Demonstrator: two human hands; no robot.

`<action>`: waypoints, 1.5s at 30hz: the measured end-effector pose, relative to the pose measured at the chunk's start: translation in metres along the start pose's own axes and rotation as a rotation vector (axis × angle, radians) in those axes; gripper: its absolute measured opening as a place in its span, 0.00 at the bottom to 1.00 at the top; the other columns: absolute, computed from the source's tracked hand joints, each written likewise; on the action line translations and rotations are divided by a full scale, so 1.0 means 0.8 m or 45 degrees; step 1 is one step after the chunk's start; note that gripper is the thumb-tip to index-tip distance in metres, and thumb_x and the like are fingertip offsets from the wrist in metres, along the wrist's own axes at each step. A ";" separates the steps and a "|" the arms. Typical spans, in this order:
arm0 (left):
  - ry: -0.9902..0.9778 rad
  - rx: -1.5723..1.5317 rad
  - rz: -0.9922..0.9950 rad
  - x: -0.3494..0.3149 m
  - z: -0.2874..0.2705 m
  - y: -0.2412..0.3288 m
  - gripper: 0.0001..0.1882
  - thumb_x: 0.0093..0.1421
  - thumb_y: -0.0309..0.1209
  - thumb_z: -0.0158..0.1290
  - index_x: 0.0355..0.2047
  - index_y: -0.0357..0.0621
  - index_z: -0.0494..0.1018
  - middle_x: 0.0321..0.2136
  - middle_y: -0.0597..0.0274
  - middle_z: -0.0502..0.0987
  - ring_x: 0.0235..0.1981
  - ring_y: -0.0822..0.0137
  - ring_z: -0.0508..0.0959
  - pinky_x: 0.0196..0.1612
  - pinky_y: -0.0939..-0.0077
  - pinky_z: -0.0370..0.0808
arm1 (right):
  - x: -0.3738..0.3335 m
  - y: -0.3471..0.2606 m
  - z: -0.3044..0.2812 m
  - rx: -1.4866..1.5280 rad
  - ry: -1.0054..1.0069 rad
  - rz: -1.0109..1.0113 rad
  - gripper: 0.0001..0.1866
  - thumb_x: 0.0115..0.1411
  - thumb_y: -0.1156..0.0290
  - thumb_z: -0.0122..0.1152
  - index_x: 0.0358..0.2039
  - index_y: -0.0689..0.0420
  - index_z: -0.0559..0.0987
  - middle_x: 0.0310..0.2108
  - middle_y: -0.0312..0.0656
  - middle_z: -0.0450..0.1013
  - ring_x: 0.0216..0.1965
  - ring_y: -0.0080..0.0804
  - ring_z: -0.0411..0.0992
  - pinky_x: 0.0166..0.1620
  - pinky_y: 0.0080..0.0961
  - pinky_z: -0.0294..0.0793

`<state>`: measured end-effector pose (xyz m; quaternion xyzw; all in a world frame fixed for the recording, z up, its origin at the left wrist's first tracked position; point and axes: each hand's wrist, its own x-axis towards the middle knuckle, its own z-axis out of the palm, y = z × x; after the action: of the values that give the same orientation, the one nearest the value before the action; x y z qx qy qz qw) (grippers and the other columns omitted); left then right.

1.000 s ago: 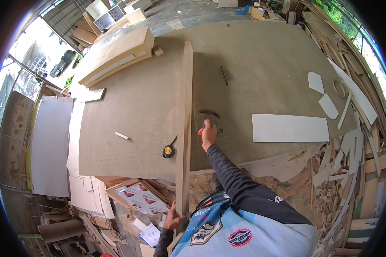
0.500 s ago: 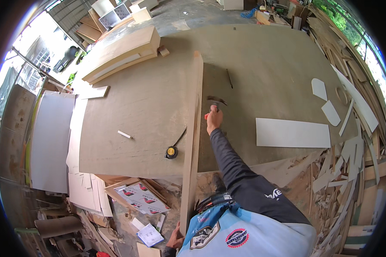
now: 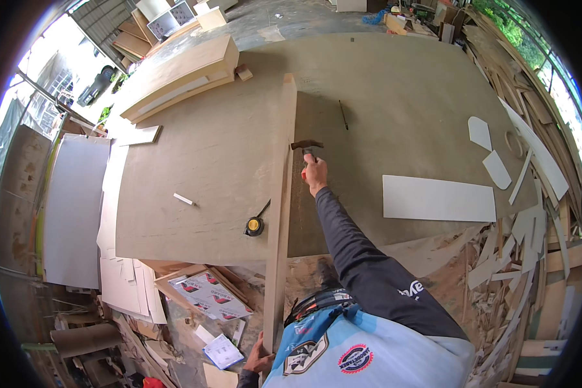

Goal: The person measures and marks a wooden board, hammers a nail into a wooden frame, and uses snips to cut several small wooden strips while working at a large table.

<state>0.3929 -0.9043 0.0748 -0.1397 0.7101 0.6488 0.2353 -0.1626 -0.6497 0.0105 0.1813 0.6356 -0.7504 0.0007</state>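
Note:
A claw hammer (image 3: 308,144) is gripped in my right hand (image 3: 315,173), its head at the right side of a long, narrow wooden board (image 3: 280,194). Whether the head touches the wood I cannot tell. The board stands on edge across the brown worktable (image 3: 194,155), its near end jutting past the table toward me. Low in the view my left hand (image 3: 258,357) holds that near end from the left side. Left of the board lies a black and yellow tape measure (image 3: 254,226), and a thin dark pencil-like stick (image 3: 343,114) is on the right.
A long pale wooden box (image 3: 181,81) lies at the far left of the table. White panel pieces, including a rectangular panel (image 3: 438,198), are on the right. Offcuts (image 3: 520,246) heap beside the table, and a stack of printed boards (image 3: 211,294) is on the floor.
My right hand has swung the hammer leftward, bringing its head up to the board's side. My left hand stays at the near end. The whole view has shifted slightly.

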 end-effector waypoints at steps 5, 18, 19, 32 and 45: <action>-0.108 -0.101 -0.037 0.012 0.003 0.002 0.40 0.41 0.15 0.57 0.60 0.33 0.66 0.63 0.49 0.61 0.67 0.56 0.59 0.69 0.65 0.53 | -0.015 -0.025 0.024 0.125 0.447 0.010 0.18 0.63 0.57 0.55 0.32 0.62 0.72 0.21 0.42 0.71 0.18 0.30 0.70 0.19 0.28 0.65; 0.144 0.250 0.271 0.149 0.065 0.104 0.47 0.37 0.23 0.65 0.62 0.38 0.64 0.59 0.50 0.62 0.64 0.53 0.60 0.69 0.65 0.55 | -0.075 -0.009 -0.180 -0.224 -0.268 -0.123 0.21 0.63 0.54 0.58 0.28 0.63 0.74 0.16 0.40 0.70 0.17 0.28 0.71 0.22 0.29 0.67; 0.171 0.403 0.319 0.165 0.070 0.117 0.46 0.37 0.25 0.65 0.61 0.38 0.65 0.57 0.50 0.63 0.63 0.51 0.61 0.68 0.65 0.56 | -0.083 -0.014 -0.204 -0.212 -0.265 -0.113 0.20 0.63 0.55 0.58 0.29 0.62 0.74 0.16 0.38 0.69 0.17 0.26 0.70 0.21 0.27 0.66; 0.762 1.238 0.151 0.398 0.302 0.180 0.53 0.51 0.43 0.68 0.73 0.68 0.49 0.68 0.35 0.44 0.66 0.34 0.48 0.61 0.30 0.47 | -0.087 -0.090 -0.549 -0.338 0.007 -0.218 0.14 0.68 0.61 0.56 0.32 0.58 0.78 0.21 0.28 0.68 0.18 0.14 0.65 0.20 0.17 0.63; 0.827 1.371 0.192 0.403 0.370 0.162 0.40 0.62 0.50 0.53 0.73 0.70 0.50 0.73 0.43 0.31 0.71 0.34 0.39 0.61 0.24 0.42 | 0.084 -0.114 -0.667 -0.700 0.199 -0.200 0.20 0.67 0.53 0.58 0.30 0.60 0.78 0.16 0.35 0.68 0.14 0.27 0.68 0.22 0.26 0.66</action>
<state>0.0985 -0.5623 0.0057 -0.1410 0.9800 0.1400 -0.0013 -0.1021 -0.1078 0.0114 0.1819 0.8253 -0.5316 -0.0572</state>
